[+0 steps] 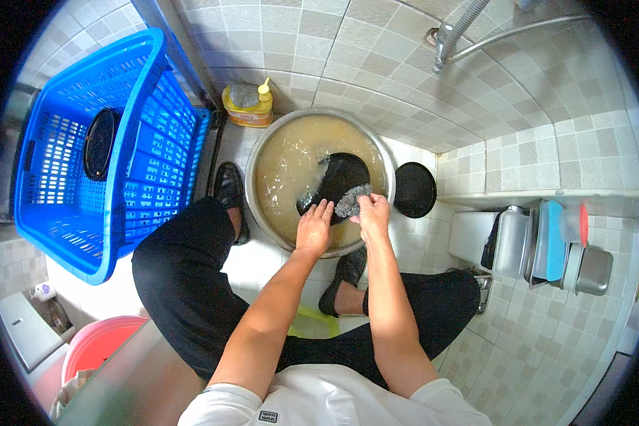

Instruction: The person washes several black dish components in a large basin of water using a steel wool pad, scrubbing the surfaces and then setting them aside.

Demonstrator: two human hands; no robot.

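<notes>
A wide metal basin (257, 202) of cloudy brownish water stands on the floor in front of me. Inside it, a dark round plate (344, 170) lies partly under the water, with foam along its left edge. My left hand (315, 228) holds the near edge of this plate, fingers on top and thumb hidden. Pinched in my right hand (372, 216) is a grey steel wool scourer (352, 201), pressed against the plate's right side. Another black round plate (414, 189) rests on the floor just right of the basin.
A large blue basket (149, 156) at left holds a black plate (101, 145). Behind the basin stands a yellow pump bottle (248, 106) with a grey scourer on it. Metal and plastic containers (512, 241) stand at right; a shower hose (468, 50) hangs on the wall. A red tub (96, 344) is at lower left.
</notes>
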